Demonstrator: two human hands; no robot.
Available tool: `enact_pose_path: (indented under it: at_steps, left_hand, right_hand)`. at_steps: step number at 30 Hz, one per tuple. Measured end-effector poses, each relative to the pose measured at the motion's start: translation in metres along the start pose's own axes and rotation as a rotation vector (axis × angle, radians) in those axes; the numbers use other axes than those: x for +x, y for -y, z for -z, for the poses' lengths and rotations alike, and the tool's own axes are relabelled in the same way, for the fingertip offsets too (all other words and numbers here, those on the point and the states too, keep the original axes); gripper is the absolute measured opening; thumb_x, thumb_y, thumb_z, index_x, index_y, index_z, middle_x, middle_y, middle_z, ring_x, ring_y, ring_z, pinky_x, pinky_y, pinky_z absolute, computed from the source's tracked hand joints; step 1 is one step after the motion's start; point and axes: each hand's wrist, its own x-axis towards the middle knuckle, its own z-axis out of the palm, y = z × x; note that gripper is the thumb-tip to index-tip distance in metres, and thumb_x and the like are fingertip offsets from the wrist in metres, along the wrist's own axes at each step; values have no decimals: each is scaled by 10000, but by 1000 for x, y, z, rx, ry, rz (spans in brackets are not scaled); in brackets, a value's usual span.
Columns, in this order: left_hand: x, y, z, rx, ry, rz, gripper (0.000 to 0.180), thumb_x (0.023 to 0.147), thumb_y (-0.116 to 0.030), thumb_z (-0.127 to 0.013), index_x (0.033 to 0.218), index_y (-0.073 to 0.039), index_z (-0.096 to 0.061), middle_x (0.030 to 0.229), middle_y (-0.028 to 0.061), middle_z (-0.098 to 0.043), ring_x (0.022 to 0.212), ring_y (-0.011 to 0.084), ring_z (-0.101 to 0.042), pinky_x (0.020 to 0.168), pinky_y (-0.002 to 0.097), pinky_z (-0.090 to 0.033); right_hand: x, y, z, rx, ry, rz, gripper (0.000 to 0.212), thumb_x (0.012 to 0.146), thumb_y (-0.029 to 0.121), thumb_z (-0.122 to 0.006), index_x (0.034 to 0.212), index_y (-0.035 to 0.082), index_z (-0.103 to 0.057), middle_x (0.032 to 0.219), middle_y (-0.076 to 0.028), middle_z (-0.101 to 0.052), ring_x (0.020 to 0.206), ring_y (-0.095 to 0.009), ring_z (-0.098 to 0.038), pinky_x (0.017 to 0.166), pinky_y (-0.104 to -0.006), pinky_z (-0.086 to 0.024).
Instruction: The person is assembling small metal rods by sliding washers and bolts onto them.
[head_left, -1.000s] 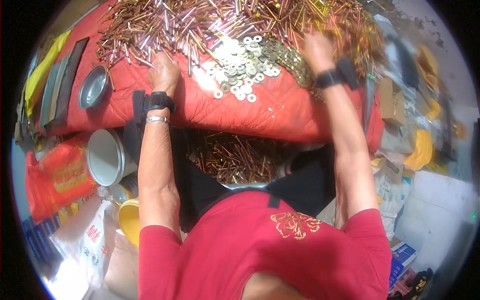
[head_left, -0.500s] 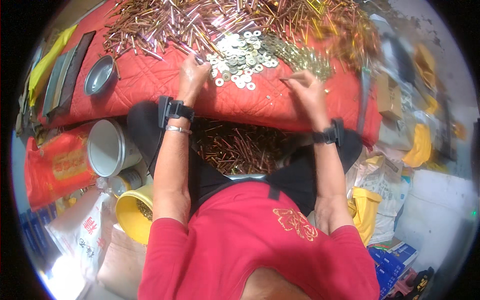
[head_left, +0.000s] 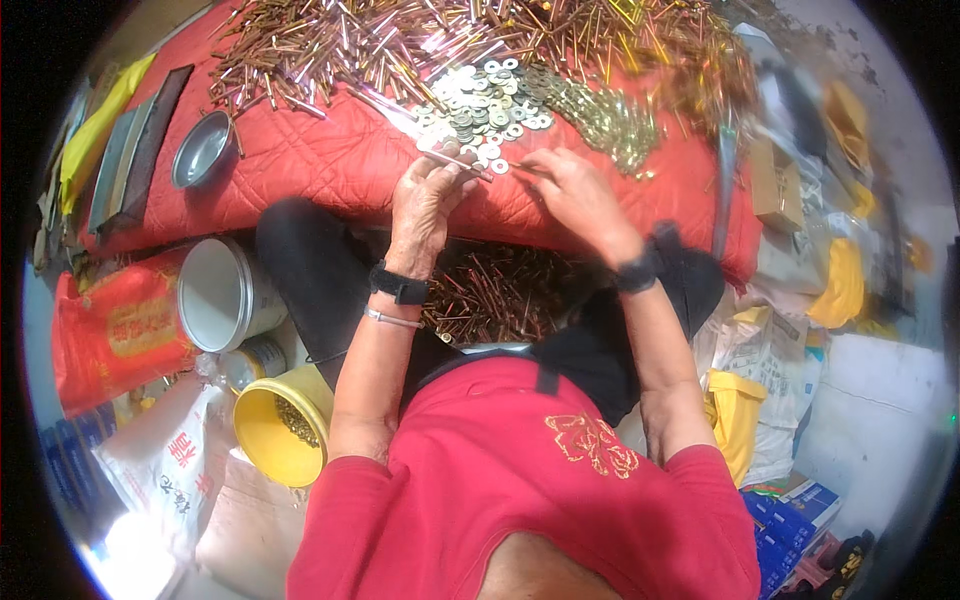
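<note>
My left hand [head_left: 425, 205] is closed round a slim metal bolt [head_left: 455, 162], which points to the right at a slight downward tilt. Close by on the right, my right hand [head_left: 580, 195] pinches something small and dark [head_left: 528, 169] between thumb and fingertips; its kind is too small to tell. The two hands are a short gap apart, over the near edge of the red quilted cover [head_left: 310, 165]. Just beyond them lies a heap of flat round washers [head_left: 490, 105]. Small brass-coloured pieces [head_left: 610, 125] are heaped to its right.
A wide pile of long bolts [head_left: 370, 45] covers the far side. More bolts [head_left: 500, 300] lie below, between my legs. A metal bowl [head_left: 203, 150] sits at left. Beside my left leg stand a white bucket [head_left: 215, 295] and a yellow bucket [head_left: 270, 435] with small parts inside.
My left hand has come back from the bolt pile, nearer and to the right, with a bolt in it. My right hand has moved left toward it, still pinching.
</note>
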Motion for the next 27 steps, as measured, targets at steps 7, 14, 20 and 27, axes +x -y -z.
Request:
enact_pose_path:
  at_steps: [7,14,20,27]
  left_hand:
    - [-8,4,-1,-27,-23,-23,385,901,-75,-584,1270,0,-505,1163,127,-621,1027,222,-631,874,337,-526]
    - [-9,0,2,-130,16,65,274,899,-148,-602,1128,2,-614,858,14,-635,697,76,-541,650,210,-442]
    - [-17,-12,12,-15,114,101,195,861,-96,-649,1028,5,-655,784,-3,-607,625,58,-490,577,195,-392]
    - [-21,-19,-1,171,135,45,186,826,-81,-689,991,-1,-666,789,5,-624,641,55,-507,581,201,-402]
  right_hand:
    - [11,16,-8,-239,66,69,82,817,123,-583,843,90,-653,749,-136,-612,714,-339,-615,614,-448,-487]
    - [80,22,-11,-537,518,112,148,736,131,-602,818,93,-719,821,-148,-690,795,-314,-681,677,-419,-539]
    - [74,17,0,-359,667,39,214,779,99,-582,955,131,-698,855,-152,-675,844,-329,-647,729,-416,-507]
    - [2,24,25,496,128,-240,184,870,102,-621,1048,72,-657,750,5,-608,663,-85,-543,594,-250,-435]
